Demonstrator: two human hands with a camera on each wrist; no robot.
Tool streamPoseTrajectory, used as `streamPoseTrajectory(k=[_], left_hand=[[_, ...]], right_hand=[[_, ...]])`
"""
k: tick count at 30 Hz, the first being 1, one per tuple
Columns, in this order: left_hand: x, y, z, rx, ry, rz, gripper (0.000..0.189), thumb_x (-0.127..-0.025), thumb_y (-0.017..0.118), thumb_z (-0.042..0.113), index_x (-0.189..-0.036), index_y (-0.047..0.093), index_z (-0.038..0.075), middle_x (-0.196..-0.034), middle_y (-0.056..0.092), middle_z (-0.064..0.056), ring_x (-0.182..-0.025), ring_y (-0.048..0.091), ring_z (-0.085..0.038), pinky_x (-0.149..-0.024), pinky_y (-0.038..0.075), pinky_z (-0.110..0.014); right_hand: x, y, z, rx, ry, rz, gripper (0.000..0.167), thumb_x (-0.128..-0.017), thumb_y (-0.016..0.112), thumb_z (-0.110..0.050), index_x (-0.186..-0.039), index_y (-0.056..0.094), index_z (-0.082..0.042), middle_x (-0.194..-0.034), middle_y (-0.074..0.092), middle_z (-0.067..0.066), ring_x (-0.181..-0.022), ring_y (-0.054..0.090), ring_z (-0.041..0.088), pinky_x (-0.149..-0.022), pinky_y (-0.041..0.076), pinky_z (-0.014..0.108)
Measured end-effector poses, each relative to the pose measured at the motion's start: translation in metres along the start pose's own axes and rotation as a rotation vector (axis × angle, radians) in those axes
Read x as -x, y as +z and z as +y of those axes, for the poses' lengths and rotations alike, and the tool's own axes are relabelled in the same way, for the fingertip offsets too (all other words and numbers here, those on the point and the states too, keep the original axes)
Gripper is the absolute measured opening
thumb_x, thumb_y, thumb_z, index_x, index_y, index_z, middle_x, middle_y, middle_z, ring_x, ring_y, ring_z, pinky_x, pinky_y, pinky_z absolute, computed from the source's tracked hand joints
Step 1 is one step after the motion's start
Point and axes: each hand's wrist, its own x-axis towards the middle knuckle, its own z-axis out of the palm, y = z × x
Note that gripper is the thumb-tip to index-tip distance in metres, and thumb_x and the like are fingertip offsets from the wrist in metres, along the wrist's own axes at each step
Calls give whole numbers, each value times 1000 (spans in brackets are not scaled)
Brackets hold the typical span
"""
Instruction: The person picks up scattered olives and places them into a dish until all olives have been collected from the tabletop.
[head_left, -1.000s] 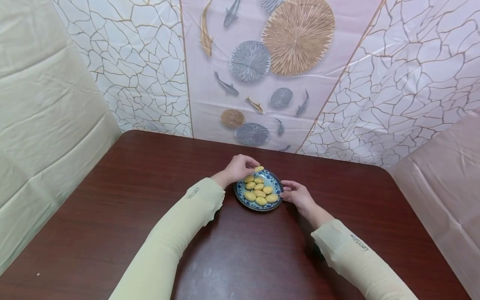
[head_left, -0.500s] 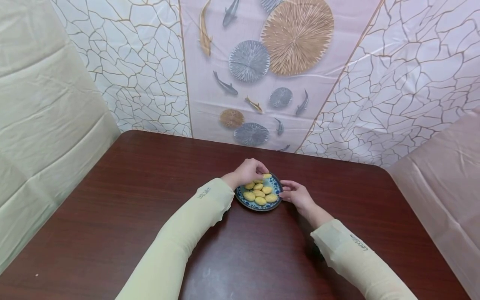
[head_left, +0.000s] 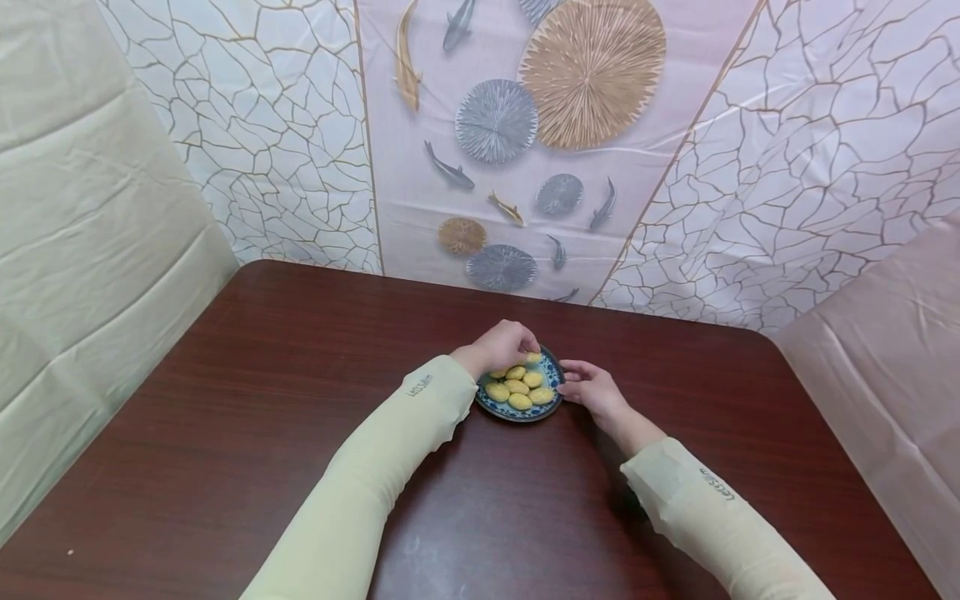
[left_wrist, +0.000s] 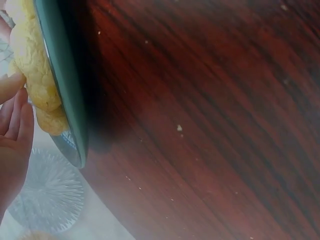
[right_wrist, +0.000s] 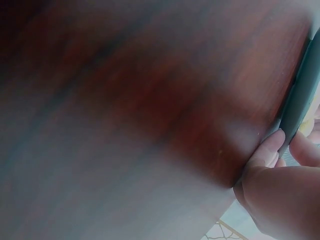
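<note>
A round plate (head_left: 551,377) with a blue-patterned rim stands on the table, bearing several yellow oval pieces (head_left: 517,387) of food with a wrinkled surface. Over its far side, my left hand (head_left: 505,345) pinches one yellow oval piece (head_left: 533,357) between thumb and fingertips, low among the others. That hand hides part of the plate's far left and some pieces there. At the right side, my right hand (head_left: 596,392) grips the plate's rim. In the right wrist view, its fingers and thumb lie on either side of the plate's edge (right_wrist: 300,95).
The dark reddish-brown wooden table (head_left: 480,500) spreads around the plate. Behind it hangs a patterned cloth (head_left: 495,208) with fish and round shapes. Pale cloths hang at the left and right sides.
My left hand has moved right and slightly nearer, bringing the yellow oval piece from beyond the plate's far rim down to the plate. My right hand has stayed at the rim.
</note>
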Motion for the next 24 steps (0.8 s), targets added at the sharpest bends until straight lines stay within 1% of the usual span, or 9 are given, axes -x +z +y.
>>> streamPoseTrajectory(k=[3, 6, 11, 16, 19, 22, 24], left_hand=[[0, 2, 2, -39, 17, -14, 24, -93, 54, 6, -113, 67, 8, -117, 66, -5, -109, 59, -17, -94, 47, -29], [1, 3, 4, -67, 15, -25, 24, -93, 53, 7, -113, 67, 9, -117, 65, -5, -110, 58, -17, -95, 46, -29], [4, 2, 2, -105, 5, -12, 25, -93, 54, 9, -115, 66, 12, -119, 64, -3, -112, 57, -16, -96, 45, -30], [8, -3, -2, -82, -14, 8, 24, -93, 57, 13, -115, 66, 13, -121, 63, -2, -116, 55, -16, -99, 43, -31], [11, -6, -4, -71, -16, 29, 23, -92, 59, 15, -114, 66, 12, -120, 64, -2, -116, 55, -17, -99, 43, -31], [14, -9, -7, -75, -12, 54, 25, -91, 60, 15, -115, 66, 11, -121, 64, -3, -117, 55, -17, -100, 43, -31], [17, -12, -9, -66, -18, 73, 25, -91, 59, 14, -115, 65, 12, -122, 63, -3, -117, 55, -17, -99, 43, -32]], right_hand=[[0, 0, 0, 1, 1, -1, 50, -88, 55, 3, -137, 42, 2, -109, 54, 11, -78, 55, 4, -71, 50, 16], [0, 0, 0, 5, 2, -3, 50, -88, 56, 3, -137, 42, 2, -109, 54, 11, -79, 55, 4, -71, 50, 16], [1, 1, -1, 2, -3, -10, 51, -88, 56, 4, -137, 41, 3, -110, 54, 12, -80, 55, 4, -72, 50, 16], [2, 1, -3, 11, 9, -14, 51, -89, 56, 2, -138, 41, 1, -115, 53, 14, -83, 56, 7, -74, 51, 17], [2, 1, -4, 17, 17, -18, 51, -89, 56, 2, -138, 41, 0, -113, 53, 13, -83, 56, 8, -75, 52, 18], [2, 0, -6, 26, 29, -26, 51, -89, 55, 1, -138, 40, 0, -112, 53, 13, -84, 56, 9, -77, 52, 20], [2, -1, -8, 45, 38, -16, 50, -90, 54, -1, -138, 41, 0, -116, 53, 16, -85, 56, 9, -80, 52, 23]])
